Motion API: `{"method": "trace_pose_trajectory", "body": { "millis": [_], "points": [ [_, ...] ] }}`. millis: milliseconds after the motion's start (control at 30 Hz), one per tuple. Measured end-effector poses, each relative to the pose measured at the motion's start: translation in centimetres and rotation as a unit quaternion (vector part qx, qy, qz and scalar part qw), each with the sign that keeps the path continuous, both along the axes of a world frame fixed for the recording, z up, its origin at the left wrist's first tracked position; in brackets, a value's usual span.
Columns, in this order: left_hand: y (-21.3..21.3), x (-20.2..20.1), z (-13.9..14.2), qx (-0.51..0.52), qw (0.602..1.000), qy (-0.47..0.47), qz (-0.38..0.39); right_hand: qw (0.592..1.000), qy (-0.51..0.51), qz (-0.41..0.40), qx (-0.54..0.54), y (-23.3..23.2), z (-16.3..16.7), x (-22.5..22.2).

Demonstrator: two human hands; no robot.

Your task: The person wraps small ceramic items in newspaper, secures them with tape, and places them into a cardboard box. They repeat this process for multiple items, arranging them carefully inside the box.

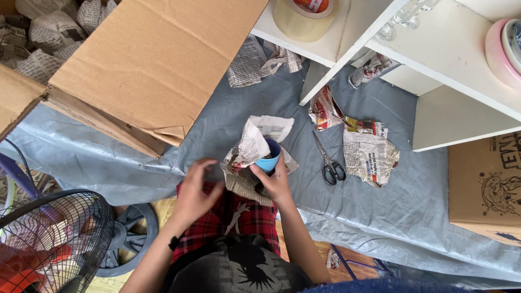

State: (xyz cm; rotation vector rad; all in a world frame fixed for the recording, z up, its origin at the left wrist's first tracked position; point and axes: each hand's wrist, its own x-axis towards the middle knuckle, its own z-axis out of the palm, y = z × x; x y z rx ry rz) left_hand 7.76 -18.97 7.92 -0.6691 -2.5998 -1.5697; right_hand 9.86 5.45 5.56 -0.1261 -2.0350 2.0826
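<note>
Right hand [277, 182] clamped on blue cup [268, 157], steadying it over crumpled newspaper sheet [255, 142] for wrapping; left hand [194, 194] hovering beside, grip apart, empty.

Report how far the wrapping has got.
Done: paper-wrapped bundles sit in the cardboard box. In hand: right hand holds a blue cup half covered in newspaper; left hand hovers beside it. Left: glassware and a pink dish stand unwrapped on the white shelf.

home, packing | cardboard box [157, 59] | white shelf [434, 59] | fan [51, 241]
</note>
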Motion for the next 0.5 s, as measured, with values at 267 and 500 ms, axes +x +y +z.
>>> {"method": "trace_pose_trajectory", "body": {
  "millis": [267, 500],
  "points": [
    [4.1, -1.3, -1.1, 0.104, 0.985, -0.061, -0.120, 0.997, 0.010, 0.038, 0.067, -0.9, 0.8, 1.4],
    [6.0, -3.7, -2.7, 0.298, 0.882, -0.309, -0.194, 0.998, -0.050, 0.035, -0.005, 4.8, -5.9, 3.4]
  ]
}}
